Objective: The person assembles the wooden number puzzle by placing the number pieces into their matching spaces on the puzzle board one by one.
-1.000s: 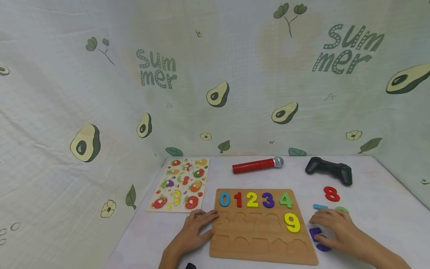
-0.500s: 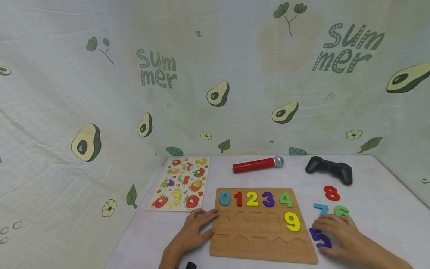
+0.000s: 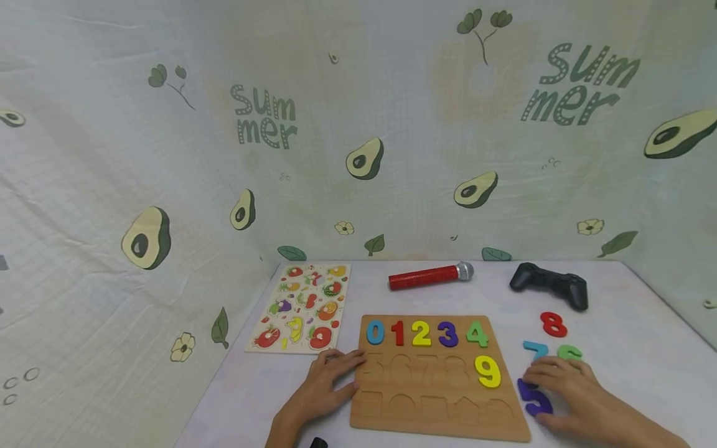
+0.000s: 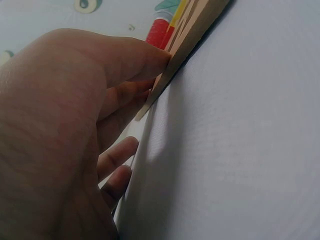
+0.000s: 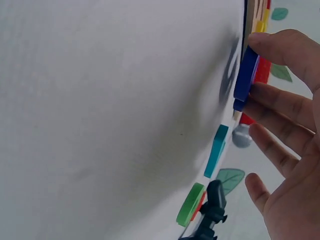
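Observation:
My right hand (image 3: 577, 393) pinches the purple number 5 (image 3: 546, 401) between thumb and fingertips, just right of the wooden number board (image 3: 414, 382). In the right wrist view the 5 (image 5: 246, 75) stands tilted over the table, its shadow beside it. My left hand (image 3: 320, 387) lies at the board's left side, its fairly straight index finger and thumb touching the edge. Numbers 0 to 4 sit in the board's top row, and a yellow 9 (image 3: 488, 372) sits at the right of the middle row. The other recesses are bare.
Beyond my right hand lie a blue 7 (image 3: 536, 348), a green 6 (image 3: 569, 352), partly hidden, and a red 8 (image 3: 553, 324). Farther back are a red microphone (image 3: 424, 277) and a black game controller (image 3: 549, 285). A fruit puzzle board (image 3: 305, 298) lies at the left.
My right hand has shifted slightly right and toward me, uncovering the blue 7 and more of the green 6. Its fingers have closed in on the purple 5. My left hand has stayed put.

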The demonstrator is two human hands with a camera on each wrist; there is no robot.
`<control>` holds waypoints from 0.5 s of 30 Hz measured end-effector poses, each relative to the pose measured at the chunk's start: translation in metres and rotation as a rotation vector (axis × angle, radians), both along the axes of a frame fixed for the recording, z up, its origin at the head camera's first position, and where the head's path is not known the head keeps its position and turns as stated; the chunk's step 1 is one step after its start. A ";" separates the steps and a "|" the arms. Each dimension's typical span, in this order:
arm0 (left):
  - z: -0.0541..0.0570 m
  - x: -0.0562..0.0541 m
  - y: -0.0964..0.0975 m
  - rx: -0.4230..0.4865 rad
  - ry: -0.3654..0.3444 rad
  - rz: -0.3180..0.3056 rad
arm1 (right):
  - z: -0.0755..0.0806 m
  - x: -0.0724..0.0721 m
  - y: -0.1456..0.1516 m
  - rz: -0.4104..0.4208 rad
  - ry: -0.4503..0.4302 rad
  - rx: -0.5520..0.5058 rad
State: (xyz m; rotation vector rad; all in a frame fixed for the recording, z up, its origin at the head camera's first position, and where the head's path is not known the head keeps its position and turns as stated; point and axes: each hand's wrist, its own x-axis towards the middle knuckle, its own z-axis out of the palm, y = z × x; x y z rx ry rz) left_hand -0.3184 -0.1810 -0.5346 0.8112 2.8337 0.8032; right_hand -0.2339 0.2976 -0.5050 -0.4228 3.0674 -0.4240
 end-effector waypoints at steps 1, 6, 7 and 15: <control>0.000 0.000 0.000 0.001 0.000 -0.001 | 0.001 -0.001 0.000 0.009 0.026 0.005; 0.002 0.002 -0.001 0.001 0.018 -0.006 | 0.007 -0.004 0.000 0.041 0.129 0.009; 0.002 0.002 -0.001 0.002 0.021 -0.007 | 0.008 -0.004 0.000 0.048 0.138 0.006; 0.002 0.001 0.000 -0.010 0.029 -0.015 | 0.017 -0.008 -0.007 0.057 0.174 -0.016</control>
